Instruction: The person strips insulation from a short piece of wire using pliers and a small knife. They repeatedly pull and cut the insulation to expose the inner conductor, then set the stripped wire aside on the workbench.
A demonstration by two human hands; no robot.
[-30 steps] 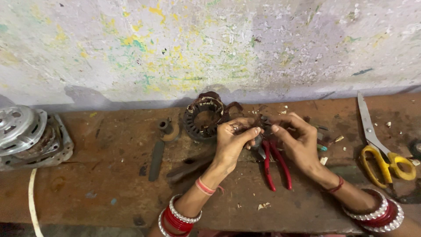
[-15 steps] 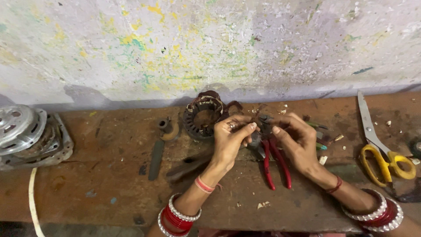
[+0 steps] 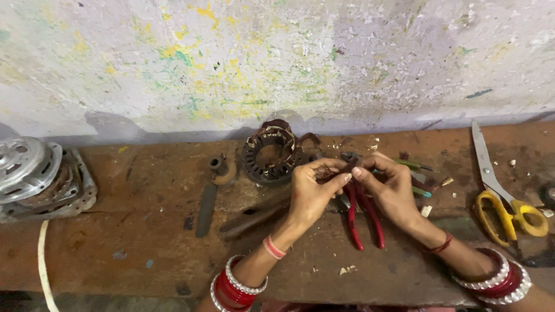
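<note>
My left hand (image 3: 312, 190) and my right hand (image 3: 393, 188) meet above the bench, fingertips pinched together on thin coppery wire ends (image 3: 326, 171) that lead from a dark round motor stator (image 3: 270, 152) standing just behind them. Red-handled pliers (image 3: 364, 216) lie on the wood under my hands, handles pointing toward me. Both wrists carry red and white bangles. The exact grip on the wire is partly hidden by my fingers.
Yellow-handled scissors (image 3: 497, 190) lie at the right. A silver motor housing (image 3: 34, 176) sits at the far left, with a white cord (image 3: 41, 260) below it. A flat metal tool (image 3: 205, 208) and a small fitting (image 3: 222, 169) lie left of the stator. A paint-spattered wall (image 3: 277, 63) backs the bench.
My hands have stayed over the pliers; the fingers have shifted slightly, working the wire ends closer together. Nothing else has moved.
</note>
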